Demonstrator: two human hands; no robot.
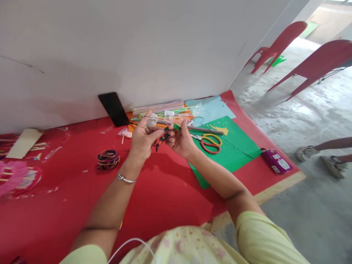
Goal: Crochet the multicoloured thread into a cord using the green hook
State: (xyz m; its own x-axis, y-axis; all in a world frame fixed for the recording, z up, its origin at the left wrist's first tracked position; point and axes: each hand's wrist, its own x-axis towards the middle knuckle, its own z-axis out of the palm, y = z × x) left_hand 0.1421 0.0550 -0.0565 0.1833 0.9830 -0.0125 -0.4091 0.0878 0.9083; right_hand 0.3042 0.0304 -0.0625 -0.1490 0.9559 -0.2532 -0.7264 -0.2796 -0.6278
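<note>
Both hands meet above the red sheet around a small piece of dark multicoloured yarn work (162,139). My left hand (144,141) pinches it with thumb and fingers, its index finger raised with a strand of yarn near it. My right hand (183,139) is closed at the work's other side; a green part (176,127) of what looks like a thin needle or hook shows by its thumb. The fingers hide much of the work. Left of the hands, a ball of multicoloured yarn (108,160) lies on the red sheet.
Scissors (210,143) and a thin dark rod (239,148) lie on green paper (228,167). A phone (114,109) leans on the wall behind pipe cleaners (158,107). A purple pouch (276,161) is at right, a pink craft (16,176) at left. Another person's feet (321,157) and red chairs (316,66) are beyond.
</note>
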